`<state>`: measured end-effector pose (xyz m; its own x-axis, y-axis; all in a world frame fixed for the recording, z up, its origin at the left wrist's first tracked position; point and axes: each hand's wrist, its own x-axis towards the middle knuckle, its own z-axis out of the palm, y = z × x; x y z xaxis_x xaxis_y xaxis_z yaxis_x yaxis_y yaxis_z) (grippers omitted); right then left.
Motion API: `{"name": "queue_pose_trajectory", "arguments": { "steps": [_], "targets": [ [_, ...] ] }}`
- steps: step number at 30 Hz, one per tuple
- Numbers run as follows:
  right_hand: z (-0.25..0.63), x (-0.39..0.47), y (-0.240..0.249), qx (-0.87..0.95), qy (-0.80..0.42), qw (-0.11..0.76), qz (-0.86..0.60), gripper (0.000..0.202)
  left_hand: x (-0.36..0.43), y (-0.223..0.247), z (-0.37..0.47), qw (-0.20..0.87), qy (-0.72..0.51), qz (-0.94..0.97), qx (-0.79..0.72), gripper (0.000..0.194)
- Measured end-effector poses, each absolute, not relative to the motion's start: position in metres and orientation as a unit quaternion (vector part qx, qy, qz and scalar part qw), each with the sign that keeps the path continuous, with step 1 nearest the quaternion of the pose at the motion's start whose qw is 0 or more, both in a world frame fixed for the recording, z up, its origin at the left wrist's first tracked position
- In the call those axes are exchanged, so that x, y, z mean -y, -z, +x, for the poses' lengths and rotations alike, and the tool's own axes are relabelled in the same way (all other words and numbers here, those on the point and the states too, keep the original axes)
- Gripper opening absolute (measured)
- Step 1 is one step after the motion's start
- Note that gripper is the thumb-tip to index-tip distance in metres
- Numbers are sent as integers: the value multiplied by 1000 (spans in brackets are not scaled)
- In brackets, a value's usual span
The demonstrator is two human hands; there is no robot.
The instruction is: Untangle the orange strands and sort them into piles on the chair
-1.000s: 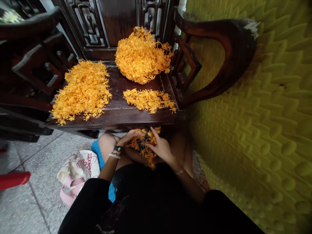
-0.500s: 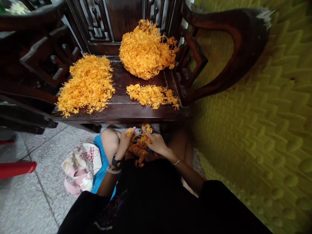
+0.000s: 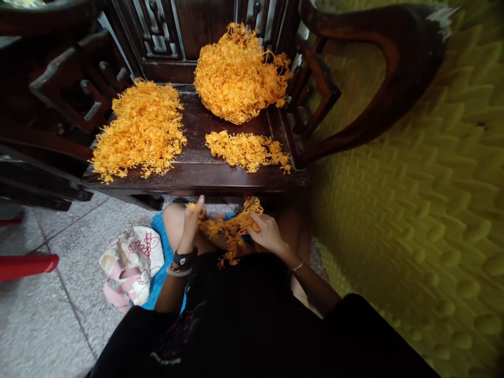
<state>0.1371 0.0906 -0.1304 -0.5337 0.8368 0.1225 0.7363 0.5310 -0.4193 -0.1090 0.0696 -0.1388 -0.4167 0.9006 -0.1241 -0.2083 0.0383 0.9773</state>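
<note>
Over my lap, my left hand (image 3: 192,220) is closed on one end of a tangled orange strand (image 3: 232,231), thumb pointing up. My right hand (image 3: 268,233) pinches the other end of it. Between the two hands the strand spreads out, and part of it dangles toward my black shirt. In front of me, a dark wooden chair seat (image 3: 192,176) bears three heaps of similar orange pieces: a wide pile (image 3: 142,128) at the left, a tall round pile (image 3: 240,76) at the back right, and a small flat pile (image 3: 248,149) near the front edge.
Carved wooden armrests flank the seat, the right one (image 3: 409,58) beside a yellow-green textured wall (image 3: 413,210). A white and pink cloth bag (image 3: 134,262) lies on the speckled floor (image 3: 39,315) at my left. A red object (image 3: 29,266) juts in at the far left.
My hands have moved apart, left hand leftward and right hand rightward, and the orange strand is more stretched out between them. The view has shifted slightly.
</note>
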Motion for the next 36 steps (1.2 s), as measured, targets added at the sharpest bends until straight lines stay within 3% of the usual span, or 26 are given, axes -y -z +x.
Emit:
{"name": "queue_pose_trajectory", "arguments": {
  "steps": [6,9,12,17,25,31,36],
  "targets": [
    [151,-104,111,828,-144,90,-534,23,-59,121,-149,530,-683,179,-469,57],
    [136,-113,110,809,-144,20,-569,39,-53,118,-152,626,-692,33,-358,57],
    [126,-115,108,804,-166,13,-571,52,-50,119,-142,665,-671,-31,-325,56],
    [154,-107,87,787,-268,150,-535,26,-54,112,-124,687,-661,-35,-300,53],
    [181,-83,27,679,-342,404,-509,13,-86,54,-99,664,-676,126,-292,51],
    [183,-59,-6,594,-258,580,-494,13,-158,5,-68,462,-664,415,-417,52],
    [217,-59,-1,579,-205,660,-432,30,-245,31,-50,150,-531,651,-521,53]
  ]
}}
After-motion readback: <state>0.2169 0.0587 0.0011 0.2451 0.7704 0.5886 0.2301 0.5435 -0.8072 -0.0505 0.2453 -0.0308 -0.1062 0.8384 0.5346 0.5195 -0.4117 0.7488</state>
